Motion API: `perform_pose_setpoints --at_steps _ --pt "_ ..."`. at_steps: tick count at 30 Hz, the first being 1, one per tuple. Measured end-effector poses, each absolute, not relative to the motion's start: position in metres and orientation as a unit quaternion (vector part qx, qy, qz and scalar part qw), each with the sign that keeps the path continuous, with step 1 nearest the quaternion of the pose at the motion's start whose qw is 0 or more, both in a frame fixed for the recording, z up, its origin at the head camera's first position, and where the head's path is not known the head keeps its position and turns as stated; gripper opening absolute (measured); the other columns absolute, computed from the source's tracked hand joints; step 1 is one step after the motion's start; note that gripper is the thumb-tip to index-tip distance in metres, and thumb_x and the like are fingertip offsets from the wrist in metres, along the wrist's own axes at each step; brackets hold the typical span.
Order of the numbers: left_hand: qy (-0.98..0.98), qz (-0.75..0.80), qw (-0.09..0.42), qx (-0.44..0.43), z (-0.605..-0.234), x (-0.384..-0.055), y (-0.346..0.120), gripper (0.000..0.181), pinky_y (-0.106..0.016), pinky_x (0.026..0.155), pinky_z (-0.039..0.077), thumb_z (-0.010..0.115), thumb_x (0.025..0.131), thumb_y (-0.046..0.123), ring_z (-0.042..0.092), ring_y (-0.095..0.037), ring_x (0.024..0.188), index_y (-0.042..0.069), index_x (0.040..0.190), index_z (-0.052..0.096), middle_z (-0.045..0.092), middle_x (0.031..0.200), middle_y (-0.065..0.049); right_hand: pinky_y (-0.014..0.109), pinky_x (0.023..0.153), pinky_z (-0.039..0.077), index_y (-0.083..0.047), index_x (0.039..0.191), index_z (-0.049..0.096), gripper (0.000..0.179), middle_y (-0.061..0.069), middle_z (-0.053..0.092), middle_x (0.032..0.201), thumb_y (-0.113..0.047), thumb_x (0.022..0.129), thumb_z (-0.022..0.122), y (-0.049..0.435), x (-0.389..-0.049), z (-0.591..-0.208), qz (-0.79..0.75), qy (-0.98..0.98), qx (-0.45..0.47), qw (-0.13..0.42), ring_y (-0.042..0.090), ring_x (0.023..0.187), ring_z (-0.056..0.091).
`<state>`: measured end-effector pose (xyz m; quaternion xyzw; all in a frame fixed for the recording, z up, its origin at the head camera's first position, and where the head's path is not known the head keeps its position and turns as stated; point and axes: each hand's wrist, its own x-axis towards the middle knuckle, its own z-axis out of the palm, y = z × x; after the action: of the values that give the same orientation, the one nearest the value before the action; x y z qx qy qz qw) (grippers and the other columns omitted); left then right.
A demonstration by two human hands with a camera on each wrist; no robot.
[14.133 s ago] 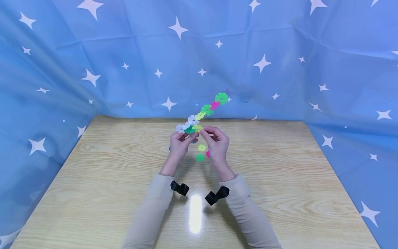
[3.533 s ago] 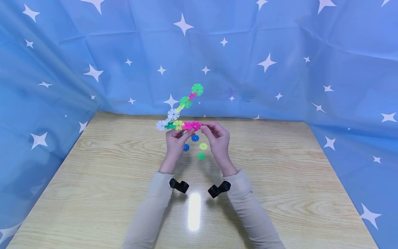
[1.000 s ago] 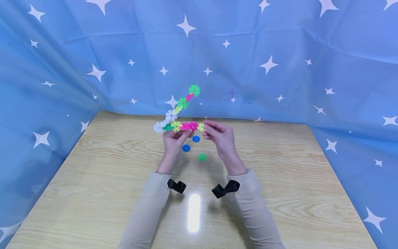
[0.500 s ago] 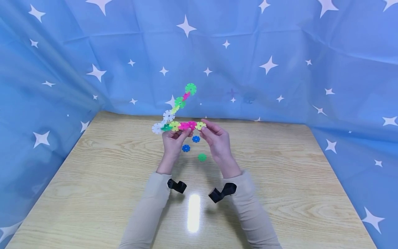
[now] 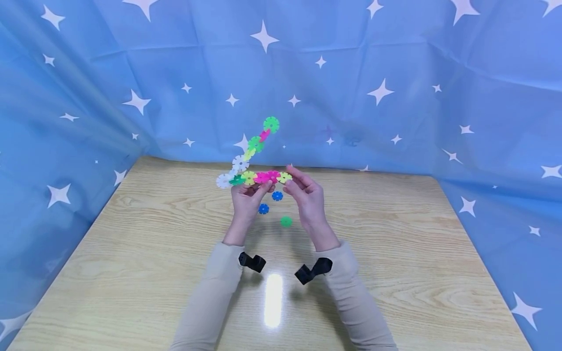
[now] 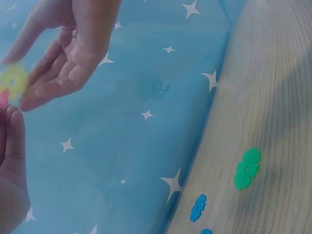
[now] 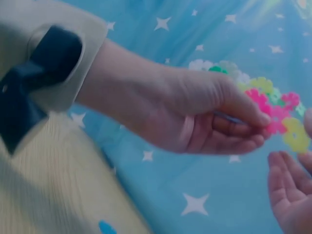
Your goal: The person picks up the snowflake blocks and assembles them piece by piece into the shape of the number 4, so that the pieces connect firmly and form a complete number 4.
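A chain of notched plastic flower-shaped discs (image 5: 249,178) is held above the table, bent into a V lying on its side. White discs form the bend and a green disc (image 5: 271,125) tops the upper arm. My left hand (image 5: 246,207) pinches the chain at its pink discs (image 7: 278,119). The yellow disc (image 5: 284,177) sits at the near arm's right end, joined to the pink. My right hand (image 5: 311,202) is around that yellow disc, fingers spread, thumb and index finger at its edges; the left wrist view shows a gap between these fingers. Whether they touch it is hard to tell.
On the wooden table (image 5: 395,253) below the hands lie two blue discs (image 5: 277,196) and a loose green disc (image 5: 286,222). A blue cloth with white stars (image 5: 333,87) hangs behind and along the sides.
Earlier the chain gained pink discs, then the yellow disc left the table for its end. Over the last second my right hand moved left onto that disc and its pinch loosened.
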<state>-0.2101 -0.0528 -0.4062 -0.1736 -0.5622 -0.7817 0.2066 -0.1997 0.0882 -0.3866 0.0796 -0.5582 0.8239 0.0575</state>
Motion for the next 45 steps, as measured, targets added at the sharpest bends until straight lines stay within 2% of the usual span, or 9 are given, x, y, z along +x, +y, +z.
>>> perform_pose_setpoints --at_steps 4,8,10,15,26,32,37,41,45 --pt "-0.554 -0.793 0.202 -0.155 -0.407 -0.211 -0.054 0.01 -0.028 0.076 0.058 0.062 0.087 -0.004 0.068 -0.008 0.069 -0.002 0.092 0.071 0.071 0.079 0.006 0.029 0.089 0.053 0.004 0.132 0.048 0.039 0.004 0.065 0.111 -0.002 0.094 0.054 0.096 -0.202 -0.398 0.805 -0.586 0.085 0.043 0.014 0.097 0.064" --pt "-0.543 -0.805 0.193 -0.142 -0.407 -0.212 -0.058 0.024 -0.028 0.077 0.058 0.063 0.087 -0.001 0.068 -0.009 0.069 0.021 0.087 0.072 0.072 0.079 0.004 0.028 0.09 0.052 0.005 0.128 0.051 0.039 0.016 0.062 0.117 -0.008 0.093 0.058 0.103 -0.205 -0.416 0.752 -0.658 0.044 0.003 0.021 0.104 0.062" --pt "-0.541 -0.806 0.191 -0.144 -0.407 -0.212 -0.059 0.024 -0.028 0.077 0.058 0.063 0.087 -0.001 0.068 -0.009 0.069 0.022 0.087 0.073 0.072 0.079 0.004 0.025 0.088 0.052 0.005 0.125 0.054 0.039 0.02 0.06 0.12 -0.009 0.09 0.062 0.106 -0.207 -0.427 0.698 -0.716 0.025 -0.029 0.024 0.106 0.059" --pt "-0.539 -0.808 0.19 -0.147 -0.407 -0.213 -0.06 0.027 -0.028 0.076 0.058 0.062 0.087 -0.003 0.067 -0.008 0.068 0.022 0.086 0.073 0.072 0.078 0.005 0.03 0.08 0.053 0.006 0.118 0.06 0.038 0.019 0.063 0.11 -0.007 0.083 0.069 0.112 -0.212 -0.452 0.525 -0.846 0.033 -0.081 0.026 0.098 0.058" --pt "-0.54 -0.806 0.192 -0.149 -0.407 -0.215 -0.06 0.024 -0.029 0.077 0.058 0.063 0.087 -0.001 0.068 -0.009 0.069 0.021 0.087 0.072 0.072 0.078 0.004 0.033 0.078 0.05 0.002 0.106 0.065 0.035 0.011 0.057 0.098 -0.008 0.075 0.078 0.108 -0.218 -0.461 0.359 -0.925 0.059 -0.106 0.022 0.089 0.053" --pt "-0.549 -0.8 0.194 -0.147 -0.407 -0.214 -0.06 0.026 -0.028 0.078 0.058 0.063 0.087 -0.002 0.068 -0.009 0.07 0.023 0.086 0.072 0.072 0.078 0.005 0.031 0.073 0.05 0.003 0.095 0.064 0.028 0.009 0.057 0.089 -0.006 0.073 0.079 0.107 -0.223 -0.461 0.322 -0.938 0.078 -0.1 0.02 0.082 0.052" --pt "-0.546 -0.801 0.192 -0.152 -0.409 -0.214 -0.059 0.029 -0.028 0.076 0.058 0.063 0.086 -0.005 0.068 -0.008 0.069 0.023 0.085 0.073 0.071 0.077 0.006 0.027 0.065 0.048 0.001 0.088 0.06 0.022 0.008 0.058 0.081 0.0 0.073 0.076 0.111 -0.226 -0.465 0.375 -0.921 0.068 -0.083 0.019 0.075 0.052" --pt "-0.536 -0.806 0.195 -0.161 -0.41 -0.214 -0.058 0.031 -0.028 0.075 0.058 0.062 0.086 -0.007 0.068 -0.009 0.068 0.022 0.085 0.073 0.071 0.077 0.005 0.02 0.057 0.046 0.004 0.09 0.064 0.014 0.007 0.061 0.076 0.003 0.078 0.07 0.118 -0.224 -0.466 0.467 -0.882 0.043 -0.041 0.013 0.067 0.053" --pt "-0.535 -0.804 0.199 -0.165 -0.409 -0.215 -0.058 0.031 -0.029 0.074 0.058 0.062 0.086 -0.007 0.068 -0.009 0.068 0.021 0.087 0.073 0.072 0.078 0.004 0.017 0.059 0.053 0.008 0.1 0.065 0.018 0.01 0.064 0.08 0.005 0.082 0.066 0.123 -0.22 -0.45 0.603 -0.797 0.019 0.029 0.008 0.065 0.057"
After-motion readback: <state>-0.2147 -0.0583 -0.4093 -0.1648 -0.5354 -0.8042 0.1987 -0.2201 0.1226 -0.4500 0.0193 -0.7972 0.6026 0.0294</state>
